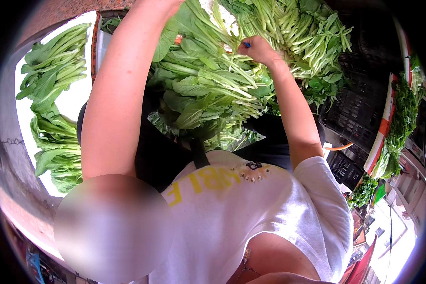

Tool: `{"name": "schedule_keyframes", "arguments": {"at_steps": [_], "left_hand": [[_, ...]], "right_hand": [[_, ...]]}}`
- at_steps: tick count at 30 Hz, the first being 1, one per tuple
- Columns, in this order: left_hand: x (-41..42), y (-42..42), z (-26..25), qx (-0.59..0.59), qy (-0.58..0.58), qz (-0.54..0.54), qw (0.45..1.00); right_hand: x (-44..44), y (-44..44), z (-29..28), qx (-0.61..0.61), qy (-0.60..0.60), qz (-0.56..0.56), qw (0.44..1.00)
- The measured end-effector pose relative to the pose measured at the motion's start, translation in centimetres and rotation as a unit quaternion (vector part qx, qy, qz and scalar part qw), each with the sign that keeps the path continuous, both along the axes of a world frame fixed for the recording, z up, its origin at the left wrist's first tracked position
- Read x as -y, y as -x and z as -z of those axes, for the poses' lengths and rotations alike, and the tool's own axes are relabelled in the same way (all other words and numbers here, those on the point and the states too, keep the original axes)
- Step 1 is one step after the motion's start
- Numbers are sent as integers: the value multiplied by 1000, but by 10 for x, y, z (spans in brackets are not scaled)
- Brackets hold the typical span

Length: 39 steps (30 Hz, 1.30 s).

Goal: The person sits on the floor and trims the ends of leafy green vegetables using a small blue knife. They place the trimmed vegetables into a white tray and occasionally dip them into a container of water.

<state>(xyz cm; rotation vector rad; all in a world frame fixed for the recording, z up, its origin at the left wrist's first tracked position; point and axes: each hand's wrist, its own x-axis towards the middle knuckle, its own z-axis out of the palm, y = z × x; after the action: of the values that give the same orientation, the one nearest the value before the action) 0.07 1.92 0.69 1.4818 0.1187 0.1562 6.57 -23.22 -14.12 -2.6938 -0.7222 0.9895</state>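
My right hand (pixel 258 49) is closed on a small blue object (pixel 247 45), most of which my fingers hide. Its fingertips are at the stem ends of long leafy greens (pixel 198 26). At the top edge my left hand (pixel 174 4) is almost wholly cut off; only a sliver by the wrist shows, beside the broad leaves. Below both hands a thick heap of leafy greens (pixel 206 85) lies over my lap, stems pointing right. A large pile of greens with pale stems (pixel 298 32) lies just beyond my right hand.
At left, bundled greens (pixel 56 64) lie on a white foam surface (pixel 76 97). Black plastic crates (pixel 355 110) stand at right. Beside them, a foam box (pixel 378 145) has greens (pixel 397 124) along it. Loose leaves (pixel 230 138) lie low between my legs.
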Motion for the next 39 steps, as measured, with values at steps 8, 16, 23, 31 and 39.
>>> {"name": "schedule_keyframes", "arguments": {"at_steps": [8, 16, 23, 31, 39], "left_hand": [[4, 4, -3, -20, -22, -3, 1000], [-2, 8, -4, -34, -60, 1, 998], [36, 30, 31, -43, -453, 300, 838], [20, 22, 44, -67, -479, 237, 843], [-2, 5, 52, -108, -247, 226, 936]], "right_hand": [[18, 47, 44, -172, -118, 181, 961], [8, 59, -9, -96, -204, 186, 957], [10, 89, -87, 187, -240, 42, 952], [36, 89, -112, 328, -268, 54, 904], [73, 98, -124, 199, -231, 144, 941]]}}
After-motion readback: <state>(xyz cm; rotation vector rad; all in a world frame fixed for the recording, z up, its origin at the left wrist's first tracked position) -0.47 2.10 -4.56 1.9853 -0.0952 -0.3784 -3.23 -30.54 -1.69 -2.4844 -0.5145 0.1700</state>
